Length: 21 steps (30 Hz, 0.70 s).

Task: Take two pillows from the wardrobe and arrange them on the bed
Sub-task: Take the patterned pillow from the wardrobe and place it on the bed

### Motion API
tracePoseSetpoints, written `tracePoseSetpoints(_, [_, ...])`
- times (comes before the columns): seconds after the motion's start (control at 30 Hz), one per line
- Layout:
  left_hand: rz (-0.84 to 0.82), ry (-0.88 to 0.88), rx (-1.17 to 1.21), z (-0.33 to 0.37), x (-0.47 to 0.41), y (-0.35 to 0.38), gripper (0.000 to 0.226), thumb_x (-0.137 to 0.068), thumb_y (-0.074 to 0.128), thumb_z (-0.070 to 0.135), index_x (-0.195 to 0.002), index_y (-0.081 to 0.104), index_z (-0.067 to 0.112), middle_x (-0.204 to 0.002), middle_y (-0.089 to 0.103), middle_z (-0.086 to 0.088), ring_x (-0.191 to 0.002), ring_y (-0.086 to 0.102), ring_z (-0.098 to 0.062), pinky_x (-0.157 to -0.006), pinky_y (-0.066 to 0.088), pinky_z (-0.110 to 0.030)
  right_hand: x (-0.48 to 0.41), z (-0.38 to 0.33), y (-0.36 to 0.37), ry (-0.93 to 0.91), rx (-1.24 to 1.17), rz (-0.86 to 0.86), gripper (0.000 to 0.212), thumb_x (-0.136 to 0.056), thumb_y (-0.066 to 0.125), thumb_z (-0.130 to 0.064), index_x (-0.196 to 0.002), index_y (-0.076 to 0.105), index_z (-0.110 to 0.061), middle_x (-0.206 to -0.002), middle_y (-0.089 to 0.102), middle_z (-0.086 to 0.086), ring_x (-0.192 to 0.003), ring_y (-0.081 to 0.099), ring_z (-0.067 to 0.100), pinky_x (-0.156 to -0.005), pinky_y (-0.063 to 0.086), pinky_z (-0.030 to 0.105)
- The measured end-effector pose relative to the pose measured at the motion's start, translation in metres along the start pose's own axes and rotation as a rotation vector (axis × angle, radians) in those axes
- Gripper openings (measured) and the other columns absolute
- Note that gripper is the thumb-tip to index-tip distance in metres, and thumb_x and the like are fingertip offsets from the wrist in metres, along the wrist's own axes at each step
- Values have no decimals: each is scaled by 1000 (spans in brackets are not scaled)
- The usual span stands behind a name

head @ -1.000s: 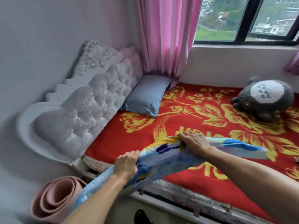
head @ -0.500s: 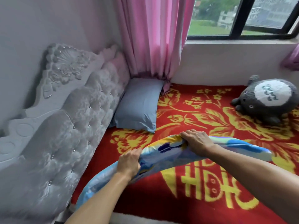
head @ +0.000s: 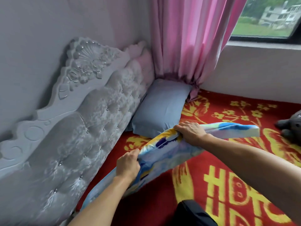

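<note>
A plain blue pillow (head: 160, 110) lies on the bed in the far corner, against the headboard and under the curtain. I hold a second pillow (head: 169, 152) with a blue, yellow and white print above the red blanket (head: 216, 162), just in front of the blue one. My left hand (head: 128, 165) grips its near edge. My right hand (head: 189, 132) grips its top edge further right. The printed pillow sags between my hands and its right end sticks out level past my right hand.
A grey tufted headboard (head: 78, 136) runs along the left. A pink curtain (head: 185, 39) hangs into the corner beside a window (head: 267, 17). A grey plush toy (head: 291, 126) lies at the right edge. My dark-clad knee (head: 193, 212) rests on the blanket.
I have moved up over the bed and closer to the headboard. The printed pillow has come forward with both hands toward the blue pillow. The plush toy has slid to the frame's right edge.
</note>
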<state>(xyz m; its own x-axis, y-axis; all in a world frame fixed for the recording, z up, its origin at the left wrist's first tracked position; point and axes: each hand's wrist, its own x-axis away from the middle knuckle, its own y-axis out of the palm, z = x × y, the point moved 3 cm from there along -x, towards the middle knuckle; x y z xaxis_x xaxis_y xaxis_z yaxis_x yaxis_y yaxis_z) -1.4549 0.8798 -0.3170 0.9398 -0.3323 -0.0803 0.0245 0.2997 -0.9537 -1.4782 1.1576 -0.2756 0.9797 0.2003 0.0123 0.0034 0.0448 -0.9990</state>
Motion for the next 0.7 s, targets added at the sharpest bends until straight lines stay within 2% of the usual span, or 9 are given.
tracePoseSetpoints(0.17, [-81,-93,-43,-5,-55,41,21,-77,57,18,-98,57,21,-96,67,3,-91,63,-27,-64,45,-36,-80,38,53,-59,-49,-19,36,-87,54,-23,-122,51,-23,-111,60,2,-109,55,26,-88,43,40])
tracePoseSetpoints(0.27, [-152,-91,-21,9,-86,77,24,-78,64,34,-99,58,24,-96,63,4,-94,60,-24,-70,46,-36,-94,72,106,26,-176,-25,35,-80,64,-24,-114,58,-20,-104,63,3,-103,56,28,-86,39,39])
tracePoseSetpoints(0.37, [-280,-92,91,31,-109,109,38,-71,64,59,-91,50,30,-92,54,10,-90,55,-16,-69,44,-35,-82,99,144,233,-287,65,41,-64,74,-19,-104,63,-20,-98,65,4,-97,59,30,-86,41,41])
tracePoseSetpoints(0.47, [-479,-176,250,42,-118,137,50,-70,47,78,-85,40,31,-90,51,11,-87,54,-16,-67,36,-34,-54,108,170,393,-313,79,51,-62,69,-17,-112,63,-18,-122,62,10,-120,51,34,-101,36,50])
tracePoseSetpoints(0.57, [-688,-256,360,40,-117,165,56,-81,33,75,-112,51,31,-116,61,2,-108,56,-19,-88,43,-38,-11,110,190,678,-386,92,68,-65,58,-24,-133,51,-19,-146,43,15,-139,31,36,-113,19,53])
tracePoseSetpoints(0.63, [-808,-236,287,31,-111,188,55,-90,34,64,-127,49,25,-134,54,-4,-120,51,-22,-100,40,-39,27,106,210,941,-487,97,65,-79,44,-26,-143,39,-19,-154,28,18,-144,20,35,-116,14,49])
tracePoseSetpoints(0.7, [-870,-190,191,18,-108,212,53,-95,38,54,-132,47,17,-140,49,-9,-126,47,-24,-103,37,-37,65,103,243,1236,-682,106,54,-94,33,-15,-147,31,-21,-159,16,17,-146,14,32,-117,13,45])
